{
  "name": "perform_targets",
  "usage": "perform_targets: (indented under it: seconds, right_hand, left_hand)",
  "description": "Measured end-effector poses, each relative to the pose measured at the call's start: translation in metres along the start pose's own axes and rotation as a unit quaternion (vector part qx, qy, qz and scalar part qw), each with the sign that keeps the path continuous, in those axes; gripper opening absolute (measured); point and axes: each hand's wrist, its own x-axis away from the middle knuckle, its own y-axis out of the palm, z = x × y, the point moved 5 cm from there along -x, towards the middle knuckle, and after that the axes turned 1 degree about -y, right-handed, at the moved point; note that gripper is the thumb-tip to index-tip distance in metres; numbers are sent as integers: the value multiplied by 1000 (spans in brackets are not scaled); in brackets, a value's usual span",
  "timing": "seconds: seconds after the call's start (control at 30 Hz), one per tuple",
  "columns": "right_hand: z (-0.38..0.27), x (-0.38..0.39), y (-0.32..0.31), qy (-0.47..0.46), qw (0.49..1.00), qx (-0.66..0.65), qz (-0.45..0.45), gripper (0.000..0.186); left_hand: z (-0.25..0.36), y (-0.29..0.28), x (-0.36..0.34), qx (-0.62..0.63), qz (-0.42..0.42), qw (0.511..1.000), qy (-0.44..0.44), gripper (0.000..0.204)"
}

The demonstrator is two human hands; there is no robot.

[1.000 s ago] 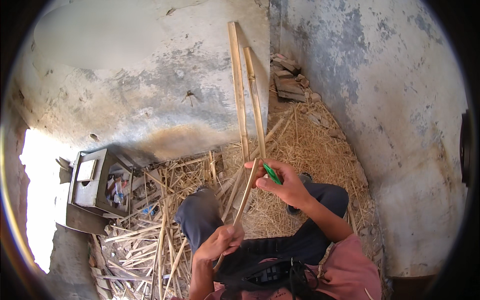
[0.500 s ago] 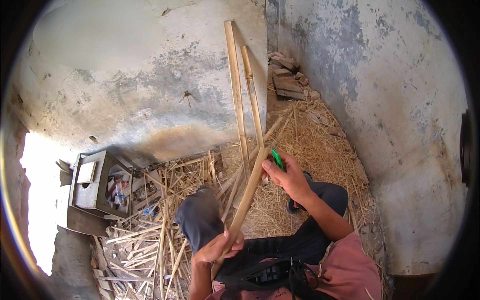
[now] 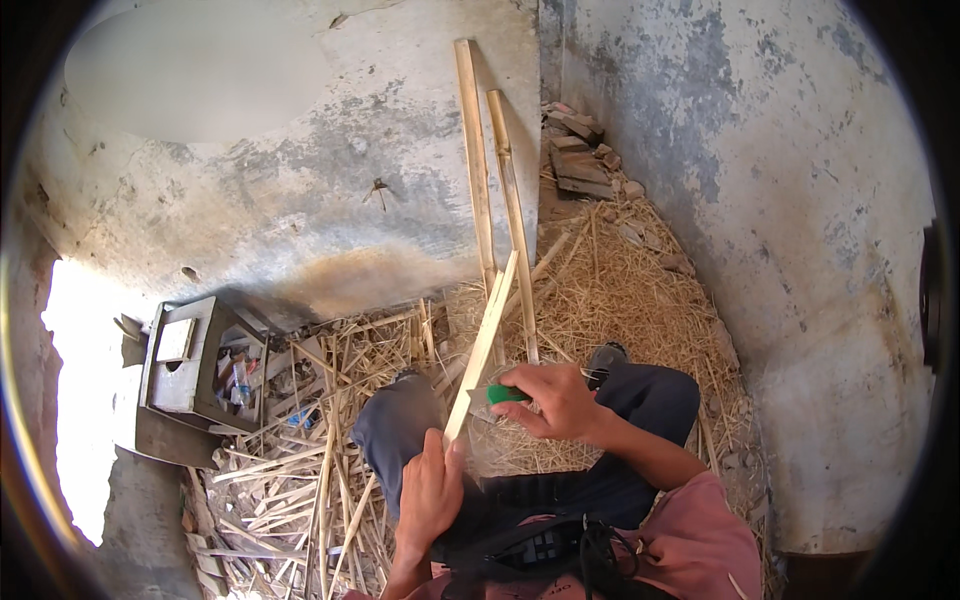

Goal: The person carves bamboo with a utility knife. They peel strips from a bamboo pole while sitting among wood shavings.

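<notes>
Both grips were tight, the left hand (image 3: 430,488) pinching a flat, pale wooden strip (image 3: 484,340), the right hand (image 3: 556,400) bringing a green-handled knife (image 3: 508,394) down close enough to cut.

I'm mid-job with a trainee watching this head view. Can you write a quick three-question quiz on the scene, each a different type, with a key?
1. Which hand holds the green-handled knife?
2. True or false: the two long wooden pieces beyond the hands are lying flat.
3. Fill in: the left hand grips a long, pale ____.

Key:
1. The right hand.
2. False; they lean against the wall.
3. Strip.
</notes>
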Motion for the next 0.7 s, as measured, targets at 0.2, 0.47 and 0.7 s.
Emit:
perform_targets:
  seconds: [0.2, 0.47, 0.7]
  right_hand:
    - [-8, 3, 12, -51, 998, 6, 30, 30]
    - [-12, 3, 14, -28, 999, 40, 25, 30]
    - [-1, 2, -1, 40, 995, 82, 39, 32]
  left_hand:
    - [10, 2, -7, -73, 64, 995, 6, 29]
    - [14, 0, -9, -122, 90, 988, 6, 29]
    - [12, 1, -8, -147, 83, 986, 8, 28]
